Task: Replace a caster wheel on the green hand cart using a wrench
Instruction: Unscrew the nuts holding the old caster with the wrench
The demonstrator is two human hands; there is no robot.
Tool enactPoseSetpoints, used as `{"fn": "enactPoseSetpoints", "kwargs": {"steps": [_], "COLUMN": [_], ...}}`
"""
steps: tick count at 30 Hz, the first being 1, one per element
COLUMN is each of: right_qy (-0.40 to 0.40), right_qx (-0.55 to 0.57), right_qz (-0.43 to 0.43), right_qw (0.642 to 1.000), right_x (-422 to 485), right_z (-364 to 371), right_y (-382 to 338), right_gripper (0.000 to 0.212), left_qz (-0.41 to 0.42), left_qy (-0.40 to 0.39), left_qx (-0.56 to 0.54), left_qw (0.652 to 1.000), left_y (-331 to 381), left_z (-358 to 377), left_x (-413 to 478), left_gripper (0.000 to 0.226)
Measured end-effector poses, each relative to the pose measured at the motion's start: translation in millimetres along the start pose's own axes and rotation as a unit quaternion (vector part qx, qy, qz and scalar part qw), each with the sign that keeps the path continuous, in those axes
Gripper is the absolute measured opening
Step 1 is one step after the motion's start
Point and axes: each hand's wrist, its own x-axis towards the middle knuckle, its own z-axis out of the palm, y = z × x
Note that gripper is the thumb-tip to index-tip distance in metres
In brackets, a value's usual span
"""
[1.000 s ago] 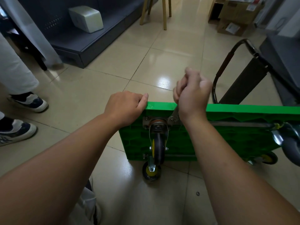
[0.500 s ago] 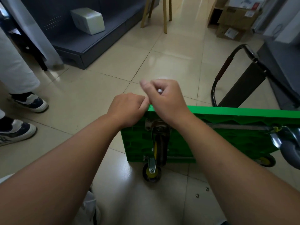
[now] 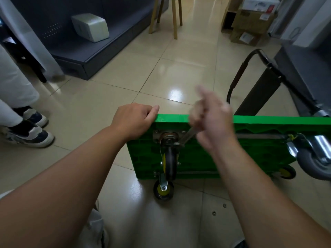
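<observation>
The green hand cart (image 3: pixel 200 158) stands on its side on the tiled floor, underside facing me. My left hand (image 3: pixel 133 119) grips its top left corner. A black caster wheel (image 3: pixel 170 158) on a metal plate sits near that corner. A silver wrench (image 3: pixel 188 136) runs from the caster's plate up and to the right into my right hand (image 3: pixel 212 120), which grips its handle and is blurred by motion. A second caster (image 3: pixel 163 190) with a yellow hub touches the floor below. A grey caster (image 3: pixel 313 158) is at the right edge.
The cart's black folded handle (image 3: pixel 250 86) leans behind it. Small washers or nuts (image 3: pixel 214 213) lie on the floor near me. Another person's legs and shoes (image 3: pixel 28 129) stand at the left. A dark shelf base (image 3: pixel 86 56) and stool legs (image 3: pixel 173 18) are farther back.
My right hand has swung from over the caster, beside my left hand, out to the right, bringing the wrench with it. My left hand stays on the cart's corner.
</observation>
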Motion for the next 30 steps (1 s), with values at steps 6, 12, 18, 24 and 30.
{"fn": "enactPoseSetpoints", "kwargs": {"steps": [6, 12, 18, 24, 30], "right_qy": [0.172, 0.203, 0.164, -0.173, -0.209], "right_qx": [0.259, 0.407, 0.085, -0.519, -0.601], "right_qz": [-0.022, 0.005, 0.013, 0.005, -0.076], "right_qw": [0.95, 0.891, 0.983, 0.837, 0.768], "right_x": [6.2, 1.7, -11.9, -33.8, -32.6], "right_z": [-60.7, -67.4, -86.0, -127.7, -135.0], "right_y": [-7.8, -9.0, -16.6, -44.3, 16.8], "right_gripper": [0.046, 0.045, 0.033, 0.017, 0.013], "left_qz": [0.13, 0.247, 0.246, 0.306, 0.271], "left_qy": [0.055, 0.01, 0.026, 0.072, 0.032], "left_qx": [-0.158, -0.21, -0.253, -0.125, -0.123], "left_qw": [0.977, 0.946, 0.935, 0.941, 0.954], "left_y": [37.4, 61.4, 56.3, 48.2, 46.5], "left_z": [-17.7, -2.3, -3.5, -15.1, -15.2], "left_x": [-12.0, -22.2, -10.4, -1.3, -3.7], "left_gripper": [0.051, 0.034, 0.021, 0.016, 0.033]}}
